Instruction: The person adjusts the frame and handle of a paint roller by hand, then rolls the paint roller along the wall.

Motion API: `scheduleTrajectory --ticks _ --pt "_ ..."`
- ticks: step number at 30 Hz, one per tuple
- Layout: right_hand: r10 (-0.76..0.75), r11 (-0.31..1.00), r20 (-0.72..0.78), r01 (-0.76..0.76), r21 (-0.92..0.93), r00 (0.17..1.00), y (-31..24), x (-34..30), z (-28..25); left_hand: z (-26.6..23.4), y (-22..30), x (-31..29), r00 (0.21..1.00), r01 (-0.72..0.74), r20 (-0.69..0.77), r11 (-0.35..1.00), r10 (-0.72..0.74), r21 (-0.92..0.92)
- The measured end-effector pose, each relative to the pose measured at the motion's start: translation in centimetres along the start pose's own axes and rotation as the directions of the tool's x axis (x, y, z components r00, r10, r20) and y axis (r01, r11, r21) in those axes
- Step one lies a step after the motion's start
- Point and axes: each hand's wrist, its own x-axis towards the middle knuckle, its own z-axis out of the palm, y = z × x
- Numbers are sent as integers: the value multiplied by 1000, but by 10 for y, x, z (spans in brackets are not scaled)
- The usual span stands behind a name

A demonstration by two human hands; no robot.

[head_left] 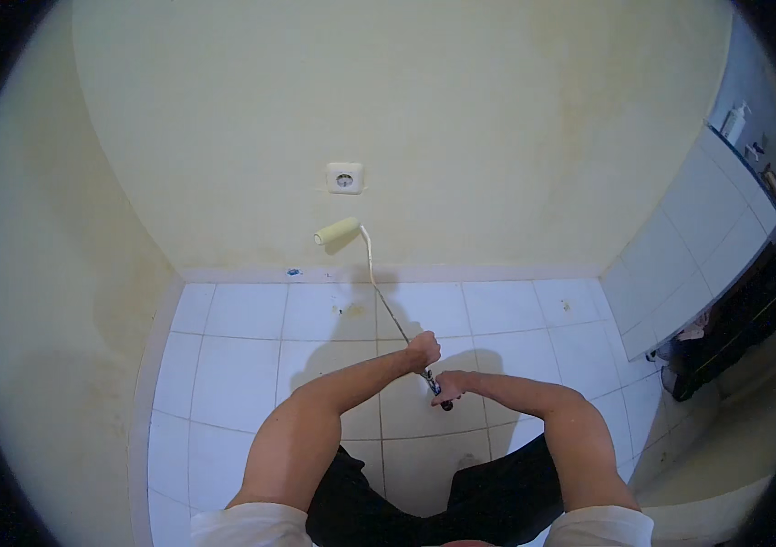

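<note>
A paint roller with a pale yellow sleeve is held up before the cream wall, its head a little below and left of the white wall socket. Whether the sleeve touches the wall is hard to tell. From the sleeve a thin bent rod runs down to a dark handle. My left hand is closed round the rod's lower part, just above the handle. Lower and to the right, my right hand grips the handle, whose dark end shows beneath the fingers.
White floor tiles meet the wall at a low pale skirting with blue marks. Another wall stands close on the left. At right, a tiled counter bears a white pump bottle, with dark objects below it.
</note>
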Motion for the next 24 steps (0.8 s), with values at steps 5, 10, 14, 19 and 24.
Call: scheduleTrajectory --ticks 5,10,14,19,24 --pt "-41 967 75 20 255 996 25 16 6 -7 -8 2 997 51 -57 999 -51 -3" --pt "-62 914 175 -15 406 983 18 11 8 -8 -9 -8 996 31 -87 999 -35 -38" --pt "-54 916 331 -86 392 942 26 17 8 -17 -8 -8 1000 8 -2 999 -8 -44" --pt "-202 890 505 -58 452 839 32 9 4 -19 0 -12 999 -37 10 998 37 -50" --pt "-267 737 615 -254 627 742 32 -2 7 -10 20 -3 994 -106 -29 994 105 -21"
